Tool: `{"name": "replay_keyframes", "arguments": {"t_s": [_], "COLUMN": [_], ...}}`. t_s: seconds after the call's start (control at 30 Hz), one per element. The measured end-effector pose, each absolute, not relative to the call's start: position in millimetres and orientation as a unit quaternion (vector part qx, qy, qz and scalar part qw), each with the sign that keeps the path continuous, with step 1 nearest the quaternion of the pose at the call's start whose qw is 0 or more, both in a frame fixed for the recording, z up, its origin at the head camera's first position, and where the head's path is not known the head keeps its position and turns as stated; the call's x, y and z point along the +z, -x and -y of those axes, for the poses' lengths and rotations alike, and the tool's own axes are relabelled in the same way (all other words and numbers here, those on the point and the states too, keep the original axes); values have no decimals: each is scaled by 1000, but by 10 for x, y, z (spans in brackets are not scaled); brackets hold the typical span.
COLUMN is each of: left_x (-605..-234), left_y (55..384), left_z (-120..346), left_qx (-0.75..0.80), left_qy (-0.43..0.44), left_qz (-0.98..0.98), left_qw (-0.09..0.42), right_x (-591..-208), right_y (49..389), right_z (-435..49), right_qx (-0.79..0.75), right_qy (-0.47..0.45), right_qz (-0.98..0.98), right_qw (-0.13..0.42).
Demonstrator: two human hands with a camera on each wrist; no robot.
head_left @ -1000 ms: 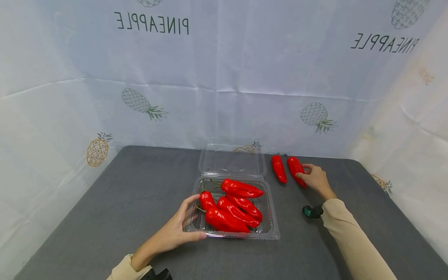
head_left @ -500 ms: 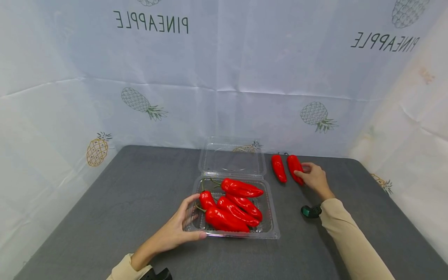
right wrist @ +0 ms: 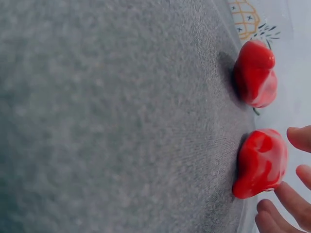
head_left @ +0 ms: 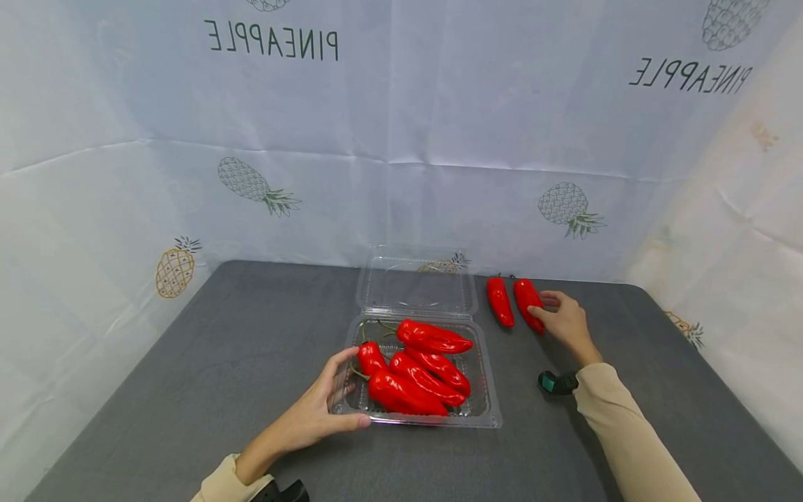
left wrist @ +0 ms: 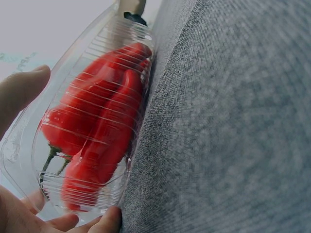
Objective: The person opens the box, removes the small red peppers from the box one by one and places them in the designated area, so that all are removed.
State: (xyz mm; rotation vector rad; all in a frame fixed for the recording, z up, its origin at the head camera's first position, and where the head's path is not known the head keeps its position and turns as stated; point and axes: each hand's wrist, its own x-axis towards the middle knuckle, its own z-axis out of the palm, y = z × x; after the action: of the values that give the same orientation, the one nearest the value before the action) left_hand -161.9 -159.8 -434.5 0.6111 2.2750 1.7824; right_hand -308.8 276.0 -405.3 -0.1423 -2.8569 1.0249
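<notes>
In the head view, several red peppers (head_left: 433, 337) lie in a clear plastic clamshell container (head_left: 486, 390). Its transparent lid (head_left: 414, 286) is folded back behind it. My left hand (head_left: 314, 415) holds the container's left end, thumb at the front corner and fingers along the side. Two more red peppers lie on the table to the container's right. Beside the right-hand pepper (head_left: 528, 303) is my right hand (head_left: 564, 324). In the right wrist view its fingers are spread close to that pepper (right wrist: 262, 162), with the thumb apart from it; one fingertip appears to touch it.
The other loose pepper (head_left: 500, 302) lies just right of the lid. A dark grey table (head_left: 263, 348) carries everything. A pale curtain (head_left: 439, 139) with pineapple prints hangs right behind the table's back edge.
My right hand has shifted slightly left and back along the right-hand pepper, which has barely moved. The left hand and the container have stayed in place.
</notes>
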Motion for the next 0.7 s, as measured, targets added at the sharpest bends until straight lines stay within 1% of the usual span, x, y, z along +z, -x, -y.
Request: {"name": "replay_keyframes", "arguments": {"t_s": [0.43,0.7], "left_x": [-4358,-4358], "left_y": [1618,1619], "left_z": [1606,1604], "left_qx": [598,599], "left_qy": [-211,-214], "left_qz": [-768,-766], "left_qw": [90,88], "right_x": [-3988,-3939], "right_y": [2967,2864], "right_z": [-2680,-2590], "right_qx": [357,385], "right_qy": [33,11], "right_qz": [931,918], "right_qw": [67,91]}}
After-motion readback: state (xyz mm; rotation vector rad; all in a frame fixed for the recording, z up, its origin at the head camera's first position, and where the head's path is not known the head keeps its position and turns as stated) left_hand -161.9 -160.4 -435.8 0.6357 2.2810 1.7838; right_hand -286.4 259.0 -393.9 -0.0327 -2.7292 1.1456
